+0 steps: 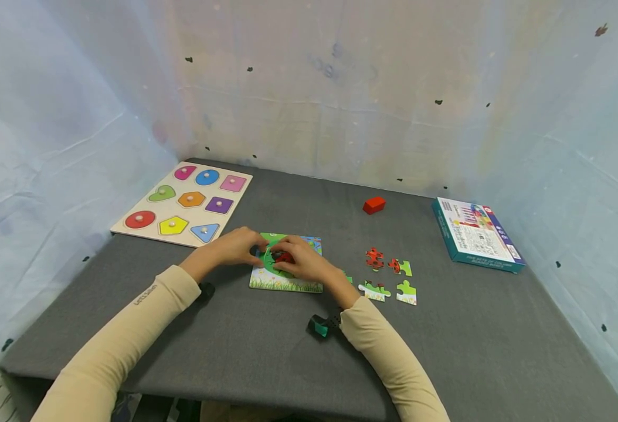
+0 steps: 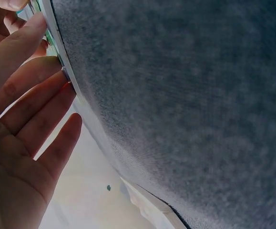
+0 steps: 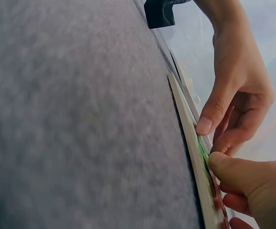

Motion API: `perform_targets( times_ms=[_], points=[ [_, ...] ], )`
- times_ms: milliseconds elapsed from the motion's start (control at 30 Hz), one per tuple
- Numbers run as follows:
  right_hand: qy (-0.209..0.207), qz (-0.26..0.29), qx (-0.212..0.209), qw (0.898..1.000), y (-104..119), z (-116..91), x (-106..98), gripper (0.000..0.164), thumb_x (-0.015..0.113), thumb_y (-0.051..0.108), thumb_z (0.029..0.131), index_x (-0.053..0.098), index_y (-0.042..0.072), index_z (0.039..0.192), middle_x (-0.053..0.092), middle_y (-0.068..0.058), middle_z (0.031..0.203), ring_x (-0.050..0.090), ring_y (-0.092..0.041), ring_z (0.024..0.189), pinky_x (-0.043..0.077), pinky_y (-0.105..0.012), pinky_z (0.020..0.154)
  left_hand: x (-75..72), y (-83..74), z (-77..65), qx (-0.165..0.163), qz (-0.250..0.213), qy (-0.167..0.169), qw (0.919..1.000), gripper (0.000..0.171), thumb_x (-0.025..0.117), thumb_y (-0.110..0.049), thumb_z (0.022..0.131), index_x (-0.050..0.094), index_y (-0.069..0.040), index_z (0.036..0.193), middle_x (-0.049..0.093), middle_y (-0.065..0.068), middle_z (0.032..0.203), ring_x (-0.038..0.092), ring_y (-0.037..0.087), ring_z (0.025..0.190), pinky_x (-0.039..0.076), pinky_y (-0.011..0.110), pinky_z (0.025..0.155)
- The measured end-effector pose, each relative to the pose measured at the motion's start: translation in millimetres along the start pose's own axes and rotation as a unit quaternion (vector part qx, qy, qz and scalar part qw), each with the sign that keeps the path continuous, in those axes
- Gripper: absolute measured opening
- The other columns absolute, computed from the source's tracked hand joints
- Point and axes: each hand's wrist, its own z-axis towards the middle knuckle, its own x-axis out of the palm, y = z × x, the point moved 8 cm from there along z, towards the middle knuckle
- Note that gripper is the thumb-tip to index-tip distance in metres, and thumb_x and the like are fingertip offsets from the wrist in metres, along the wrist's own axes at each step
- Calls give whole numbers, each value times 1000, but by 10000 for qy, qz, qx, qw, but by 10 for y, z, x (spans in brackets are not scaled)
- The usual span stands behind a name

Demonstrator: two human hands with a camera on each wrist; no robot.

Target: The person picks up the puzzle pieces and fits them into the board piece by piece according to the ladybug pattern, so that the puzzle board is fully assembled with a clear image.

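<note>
A jigsaw board (image 1: 285,285) with a green, blue and flowery picture lies flat on the grey table. My right hand (image 1: 301,258) is over its middle, thumb and fingers curled about a red ladybird puzzle piece (image 1: 284,257). In the right wrist view the right thumb (image 3: 223,162) meets the board's surface; the fingertips are partly hidden. At the board's left side, my left hand (image 1: 235,247) touches the picture with fairly straight fingertips. The left fingers (image 2: 45,102) appear extended along the board edge in the left wrist view.
Loose puzzle pieces (image 1: 374,259) lie right of the board, one partly behind the right wrist. A wooden shape board (image 1: 148,230) sits at back left. Further back is a red block (image 1: 374,204); a puzzle box (image 1: 478,234) lies at the right, near the hanging sheet.
</note>
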Motion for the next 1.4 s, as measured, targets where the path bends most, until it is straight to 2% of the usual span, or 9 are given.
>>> perform_targets(
  times_ms=[300,433,600,833,933,1033,1200,1267,1400],
  points=[
    [-129,-17,0,9999,-41,-49,-49,24,66,17,88,66,5,109,59,-11,111,54,-22,102,43,-34,88,-9,-51,-6,279,32,-12,9996,18,77,-25,77,65,-13,83,63,-6,80,51,9,67,45,29,65],
    [-191,36,-51,9998,-42,-59,-60,23,66,16,87,67,4,108,59,-12,111,53,-22,103,42,-35,89,-14,-114,-36,482,74,-68,9988,14,75,-21,79,63,-14,81,64,1,97,55,14,77,45,33,69],
    [-283,62,-134,9995,-34,-57,-69,23,67,14,87,67,3,107,60,-12,108,55,-22,100,43,-34,87,-5,-156,-76,567,83,-16,9984,9,72,-19,82,64,-16,84,57,12,122,57,26,103,46,44,82],
    [-325,105,-122,9993,-45,-58,-71,22,67,14,87,67,5,107,60,-11,108,55,-21,99,44,-33,86,-4,-236,-93,1181,-268,83,9926,12,69,-14,84,70,-11,96,62,11,117,55,28,111,43,47,92],
    [-318,113,-123,9994,-60,-55,-63,19,64,13,89,67,6,107,60,-11,108,55,-21,99,44,-32,86,-15,-251,-99,1271,-467,129,9907,18,67,-12,85,70,-8,103,60,15,120,52,31,116,39,48,96],
    [-319,115,-131,9993,-68,-49,-63,17,59,8,91,67,5,106,60,-11,108,55,-21,99,45,-32,86,-9,-247,-102,1254,-513,178,9906,21,66,-10,85,69,-7,106,59,17,123,50,33,118,38,49,97],
    [-187,211,-82,9996,-75,-41,-65,19,56,1,91,67,4,107,59,-12,109,55,-21,98,45,-33,85,26,-186,-98,902,-496,319,9942,23,64,-11,87,69,-11,109,53,18,131,46,34,121,33,52,100],
    [-64,200,-35,9998,-85,-46,-56,20,57,4,91,66,4,109,59,-11,111,54,-21,99,45,-33,84,33,-177,-104,780,-482,399,9950,23,64,-12,87,69,-12,110,51,17,133,44,35,122,31,53,101],
    [101,221,33,9997,-101,-78,-50,25,62,12,90,64,6,114,56,-11,116,53,-21,102,45,-34,85,30,-198,-116,757,-454,486,9949,24,64,-13,87,69,-11,111,50,18,134,43,35,123,30,53,102]
  ],
)
